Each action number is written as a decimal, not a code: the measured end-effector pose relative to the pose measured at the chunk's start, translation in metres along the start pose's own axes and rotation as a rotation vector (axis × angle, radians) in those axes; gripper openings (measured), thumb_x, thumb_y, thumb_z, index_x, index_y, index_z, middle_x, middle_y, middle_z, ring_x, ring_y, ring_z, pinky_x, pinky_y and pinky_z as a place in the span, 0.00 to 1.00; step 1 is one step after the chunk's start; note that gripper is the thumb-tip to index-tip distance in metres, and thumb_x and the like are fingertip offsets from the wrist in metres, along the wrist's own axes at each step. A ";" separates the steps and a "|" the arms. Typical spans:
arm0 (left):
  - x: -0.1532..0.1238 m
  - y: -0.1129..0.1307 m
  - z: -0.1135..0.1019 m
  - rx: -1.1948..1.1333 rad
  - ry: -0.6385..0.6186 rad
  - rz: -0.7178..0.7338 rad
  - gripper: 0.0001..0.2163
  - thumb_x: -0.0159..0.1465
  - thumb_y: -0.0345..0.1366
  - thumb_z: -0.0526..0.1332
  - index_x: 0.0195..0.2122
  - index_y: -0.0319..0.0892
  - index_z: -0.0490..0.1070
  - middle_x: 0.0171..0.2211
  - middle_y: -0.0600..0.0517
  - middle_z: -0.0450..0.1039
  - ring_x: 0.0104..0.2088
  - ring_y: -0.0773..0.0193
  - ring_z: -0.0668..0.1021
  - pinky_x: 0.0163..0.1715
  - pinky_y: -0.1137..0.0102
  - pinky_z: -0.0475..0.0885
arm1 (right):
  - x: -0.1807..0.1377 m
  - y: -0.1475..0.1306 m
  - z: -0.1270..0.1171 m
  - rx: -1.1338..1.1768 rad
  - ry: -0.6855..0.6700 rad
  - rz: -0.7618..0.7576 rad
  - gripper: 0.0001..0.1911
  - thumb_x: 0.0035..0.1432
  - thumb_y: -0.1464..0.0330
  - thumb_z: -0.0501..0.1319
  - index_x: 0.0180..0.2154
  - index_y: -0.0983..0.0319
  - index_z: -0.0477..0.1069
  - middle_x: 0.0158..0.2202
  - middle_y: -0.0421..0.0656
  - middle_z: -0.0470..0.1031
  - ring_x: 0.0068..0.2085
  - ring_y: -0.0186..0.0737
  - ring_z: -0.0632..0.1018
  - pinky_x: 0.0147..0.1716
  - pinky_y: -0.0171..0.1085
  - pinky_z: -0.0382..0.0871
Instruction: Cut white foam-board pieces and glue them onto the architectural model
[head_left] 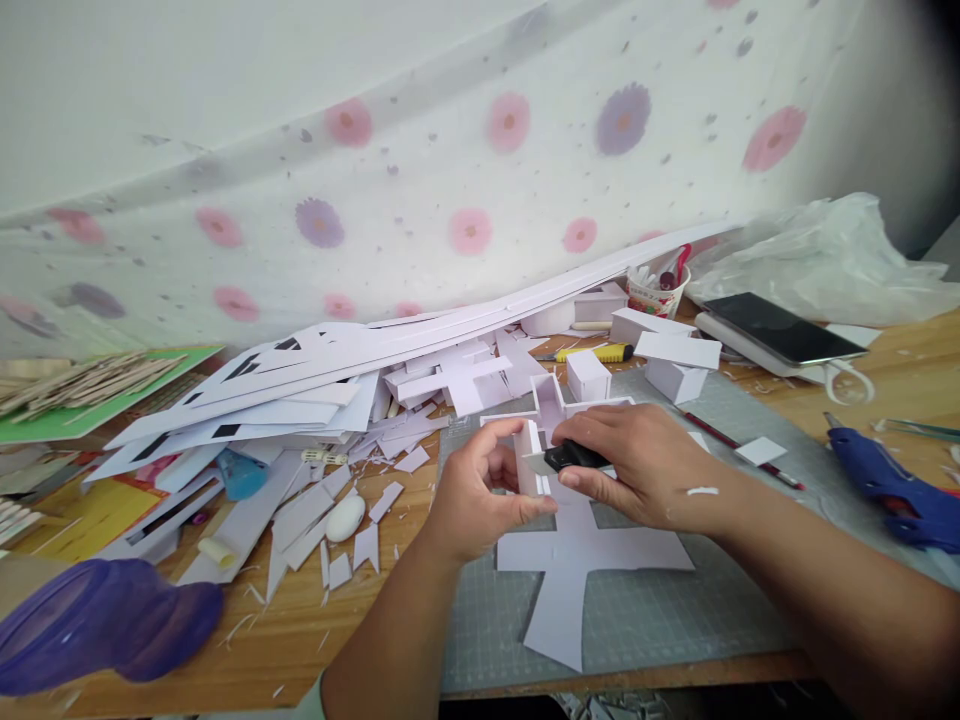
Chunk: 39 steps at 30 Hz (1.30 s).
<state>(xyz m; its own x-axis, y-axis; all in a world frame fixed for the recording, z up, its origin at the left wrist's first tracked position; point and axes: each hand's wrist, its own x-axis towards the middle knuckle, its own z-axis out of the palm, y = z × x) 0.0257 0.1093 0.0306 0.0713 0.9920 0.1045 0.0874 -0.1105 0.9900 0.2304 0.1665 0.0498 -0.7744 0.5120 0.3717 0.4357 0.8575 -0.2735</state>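
Note:
My left hand curls round the left wall of a small white foam-board model that stands on a grey cutting mat. My right hand grips a black-handled craft knife, its blade laid against that same wall. Flat white cut-out pieces lie on the mat just below both hands.
A heap of white board sheets and offcuts covers the left of the wooden table. A blue glue gun lies at the right, a phone behind it, and a cup of tools. White boxes, a yellow cutter and a purple object lie around.

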 end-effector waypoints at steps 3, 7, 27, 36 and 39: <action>-0.001 0.001 0.001 -0.008 -0.018 -0.015 0.31 0.43 0.33 0.75 0.49 0.45 0.67 0.23 0.57 0.73 0.25 0.66 0.75 0.27 0.70 0.71 | 0.000 0.001 0.000 -0.004 0.017 0.021 0.25 0.66 0.53 0.46 0.44 0.64 0.71 0.35 0.49 0.77 0.35 0.47 0.76 0.32 0.39 0.59; -0.003 0.004 0.001 -0.016 -0.020 -0.046 0.32 0.43 0.33 0.75 0.49 0.43 0.66 0.23 0.57 0.73 0.25 0.66 0.75 0.27 0.71 0.70 | 0.000 0.001 0.000 0.005 0.017 0.013 0.26 0.66 0.52 0.45 0.44 0.64 0.71 0.35 0.48 0.77 0.36 0.47 0.76 0.33 0.39 0.59; -0.004 0.006 0.000 -0.017 -0.052 -0.055 0.32 0.42 0.33 0.75 0.48 0.42 0.65 0.24 0.57 0.73 0.26 0.66 0.75 0.28 0.71 0.70 | 0.001 0.004 0.004 -0.037 0.080 0.014 0.28 0.66 0.51 0.45 0.42 0.66 0.72 0.34 0.49 0.77 0.34 0.49 0.77 0.31 0.39 0.59; -0.005 0.003 -0.001 0.036 -0.099 -0.017 0.33 0.41 0.34 0.76 0.49 0.42 0.66 0.25 0.56 0.74 0.27 0.66 0.74 0.29 0.71 0.69 | 0.003 0.014 0.002 -0.038 0.083 0.169 0.29 0.66 0.50 0.43 0.43 0.64 0.72 0.35 0.49 0.78 0.36 0.50 0.78 0.32 0.39 0.60; -0.004 0.004 -0.002 0.036 -0.094 -0.027 0.33 0.42 0.34 0.76 0.49 0.42 0.66 0.25 0.56 0.74 0.26 0.66 0.74 0.29 0.71 0.69 | 0.003 0.014 0.001 0.035 0.101 0.204 0.29 0.66 0.50 0.42 0.43 0.64 0.71 0.35 0.49 0.78 0.35 0.48 0.77 0.31 0.38 0.60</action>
<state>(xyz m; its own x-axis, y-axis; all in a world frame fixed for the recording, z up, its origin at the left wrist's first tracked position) 0.0237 0.1048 0.0342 0.1611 0.9847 0.0670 0.1264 -0.0879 0.9881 0.2338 0.1806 0.0465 -0.6213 0.6787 0.3916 0.5612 0.7342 -0.3821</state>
